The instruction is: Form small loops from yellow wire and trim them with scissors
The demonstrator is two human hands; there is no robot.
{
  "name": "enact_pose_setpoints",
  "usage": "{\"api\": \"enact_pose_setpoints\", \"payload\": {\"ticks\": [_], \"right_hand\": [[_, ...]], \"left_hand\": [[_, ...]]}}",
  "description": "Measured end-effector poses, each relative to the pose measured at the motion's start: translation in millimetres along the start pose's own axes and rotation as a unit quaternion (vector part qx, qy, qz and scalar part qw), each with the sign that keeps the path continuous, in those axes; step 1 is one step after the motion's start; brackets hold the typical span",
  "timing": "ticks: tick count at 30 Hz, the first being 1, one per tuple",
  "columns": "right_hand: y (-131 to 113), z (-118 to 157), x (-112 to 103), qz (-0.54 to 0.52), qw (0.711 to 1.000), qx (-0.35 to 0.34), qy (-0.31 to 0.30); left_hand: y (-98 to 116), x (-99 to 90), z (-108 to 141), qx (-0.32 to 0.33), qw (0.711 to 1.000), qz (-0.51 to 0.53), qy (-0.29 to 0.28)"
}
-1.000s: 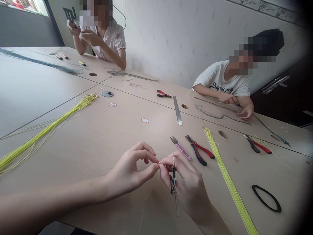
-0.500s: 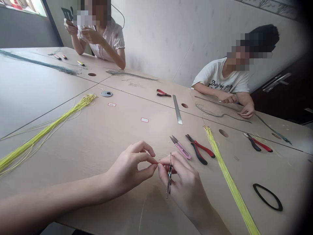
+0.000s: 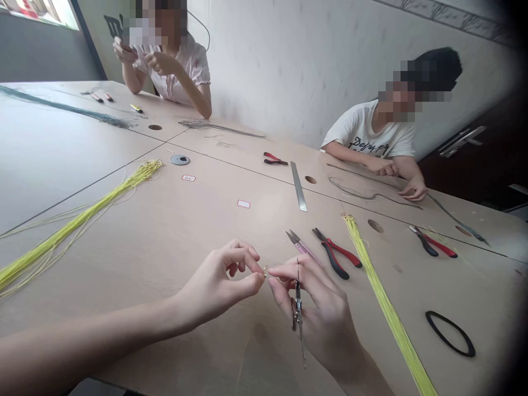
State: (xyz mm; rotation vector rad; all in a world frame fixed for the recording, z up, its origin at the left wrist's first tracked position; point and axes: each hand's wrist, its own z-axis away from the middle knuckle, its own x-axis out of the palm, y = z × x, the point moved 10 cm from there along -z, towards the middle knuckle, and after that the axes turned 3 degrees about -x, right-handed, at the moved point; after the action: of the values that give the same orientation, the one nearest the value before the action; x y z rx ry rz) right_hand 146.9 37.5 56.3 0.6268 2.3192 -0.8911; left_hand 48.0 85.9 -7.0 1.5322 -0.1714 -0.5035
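Observation:
My left hand (image 3: 225,283) pinches a tiny gold-coloured piece (image 3: 265,270) between thumb and fingertip, too small to make out fully. A thin pale thread (image 3: 242,360) shows below, over the table; its upper end is hard to follow. Close beside the piece is my right hand (image 3: 319,308), thumb and index fingertip slightly apart. Small metal scissors (image 3: 297,301) hang from its fingers, blades pointing down. Beyond the right hand lie pink thread snips (image 3: 295,240), partly covered by it, and red-and-black pliers (image 3: 335,253).
Yellow cord bundles lie left (image 3: 94,206) and right (image 3: 381,297) on the table (image 3: 198,231). A steel ruler (image 3: 298,187), more pliers (image 3: 433,242), a black oval ring (image 3: 450,334) and a round grey disc (image 3: 180,159) are around. Two people sit opposite, handling things.
My right fingertips have drawn slightly away from the left ones, uncovering the gold-coloured piece. The scissors have swung, their tips now lower and further right. My right hand covers more of the snips.

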Motion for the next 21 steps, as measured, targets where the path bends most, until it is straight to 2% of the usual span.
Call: {"api": "enact_pose_setpoints", "payload": {"ticks": [3, 8, 13, 17, 21], "right_hand": [[-1.9, -0.2, 0.8, -0.008, 1.0, -0.01, -0.003], [-1.9, 0.3, 1.0, -0.019, 1.0, -0.008, -0.006], [11.0, 3.1, 1.0, -0.016, 0.998, 0.057, -0.024], [25.9, 11.0, 15.5, -0.011, 0.982, 0.152, -0.115], [38.3, 25.8, 37.2, 0.014, 0.937, 0.254, -0.238]], "left_hand": [[-2.3, 4.7, 1.5, -0.018, 0.999, 0.024, -0.023], [-1.7, 6.2, 2.2, -0.022, 0.999, 0.033, -0.025], [-2.0, 1.3, 1.4, -0.015, 0.998, 0.056, -0.008], [2.0, -6.0, 1.5, 0.006, 0.996, 0.089, 0.016], [6.7, -13.3, 2.2, 0.025, 0.993, 0.103, 0.042]]}}
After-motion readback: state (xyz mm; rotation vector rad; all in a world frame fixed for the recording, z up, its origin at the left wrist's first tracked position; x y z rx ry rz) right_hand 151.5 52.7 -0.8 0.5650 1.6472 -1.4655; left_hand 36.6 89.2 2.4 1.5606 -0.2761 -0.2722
